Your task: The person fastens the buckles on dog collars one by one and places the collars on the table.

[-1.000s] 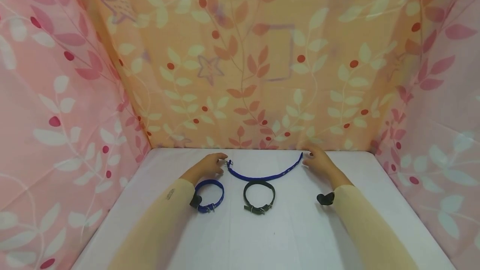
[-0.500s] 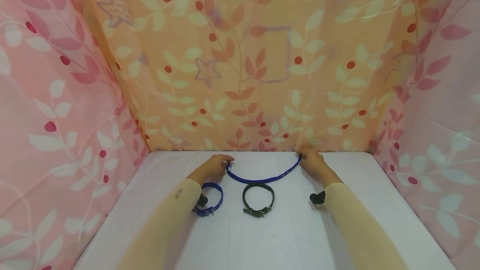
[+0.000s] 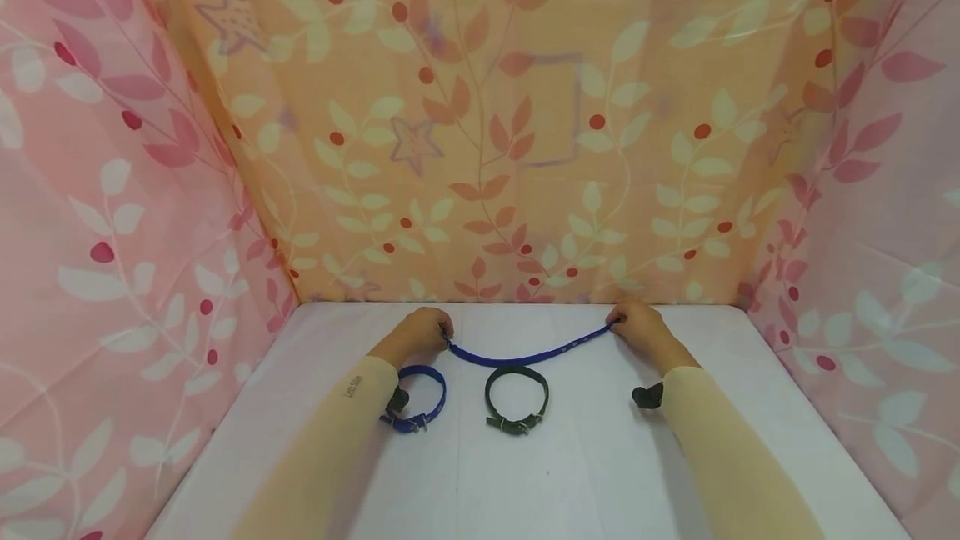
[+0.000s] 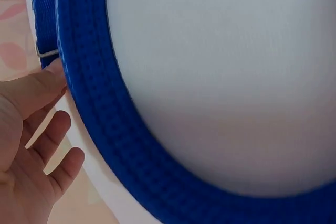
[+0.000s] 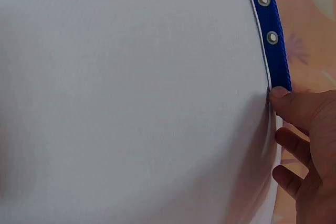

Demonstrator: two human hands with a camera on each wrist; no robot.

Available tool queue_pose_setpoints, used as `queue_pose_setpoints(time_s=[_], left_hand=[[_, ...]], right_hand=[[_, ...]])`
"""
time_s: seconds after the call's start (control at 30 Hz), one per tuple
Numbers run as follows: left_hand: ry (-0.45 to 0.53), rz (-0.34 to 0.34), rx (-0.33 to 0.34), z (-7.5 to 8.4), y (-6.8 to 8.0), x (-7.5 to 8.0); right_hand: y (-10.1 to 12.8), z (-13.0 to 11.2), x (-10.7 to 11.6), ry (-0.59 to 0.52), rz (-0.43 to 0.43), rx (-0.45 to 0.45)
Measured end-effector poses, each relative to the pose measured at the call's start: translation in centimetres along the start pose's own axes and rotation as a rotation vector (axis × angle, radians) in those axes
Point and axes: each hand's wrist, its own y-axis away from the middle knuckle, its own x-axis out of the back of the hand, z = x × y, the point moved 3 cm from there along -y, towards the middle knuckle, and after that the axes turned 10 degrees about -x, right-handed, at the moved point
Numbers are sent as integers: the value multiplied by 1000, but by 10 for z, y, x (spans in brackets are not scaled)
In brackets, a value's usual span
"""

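Observation:
A blue webbing pet collar point(image 3: 517, 362) is unbuckled and stretched in a shallow curve near the table's back edge. My left hand point(image 3: 420, 330) pinches its buckle end; the left wrist view shows the thumb by a metal loop on the strap point(image 4: 44, 19). At the other end, my right hand point(image 3: 641, 326) holds the strap tip between thumb and fingers, below several metal eyelets point(image 5: 272, 38). Under my left wrist lies a second blue collar point(image 3: 411, 423), fastened into a ring, its wide band point(image 4: 110, 93) crossing the left wrist view. A dark green collar point(image 3: 517, 425), also a buckled ring, lies at the middle.
Everything sits on a white-covered table point(image 3: 555, 490). A yellow leaf-print cloth point(image 3: 480, 190) rises along the back edge, with pink patterned cloths point(image 3: 150, 273) at both sides. Small black wrist cameras point(image 3: 647, 396) are worn at the cuffs.
Both hands have closed on the unbuckled blue collar's ends. The right hand has since moved right and the left slightly left, pulling the collar into a flatter curve.

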Motion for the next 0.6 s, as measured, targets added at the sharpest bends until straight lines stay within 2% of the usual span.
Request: queue_pose_setpoints(time_s=[0.17,0.33,0.47,0.6], left_hand=[[34,7,-9,-8,8,8],[98,64,-88,-21,15,13],[148,109,-151,-26,23,19],[186,104,-158,-24,32,25]], right_hand=[[4,8,10,-67,-29,-20],[11,18,17,-130,-49,-24],[19,22,23,-177,-34,-48],[25,22,29,-223,-17,-41]])
